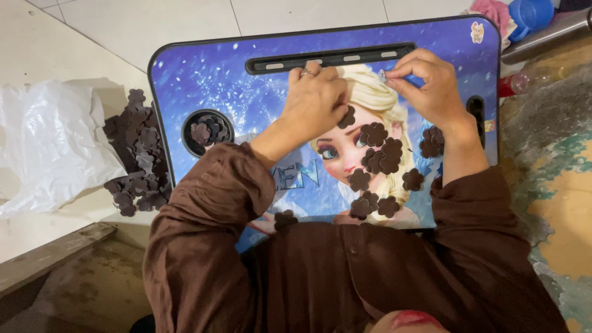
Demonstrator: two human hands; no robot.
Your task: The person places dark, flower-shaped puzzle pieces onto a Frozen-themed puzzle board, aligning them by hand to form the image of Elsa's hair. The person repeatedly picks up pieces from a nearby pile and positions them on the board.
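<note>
The right hand (431, 83) pinches a small pale piece (383, 76) between thumb and fingertips; the left hand (317, 102), fingers curled together, presses a brown flower cutout (348, 117) beneath them. Both look thin, light, bendable; edges seem best gripped.

Pale tiled floor (185, 18) at the top, a worn patterned mat (555, 154) to the right
</note>
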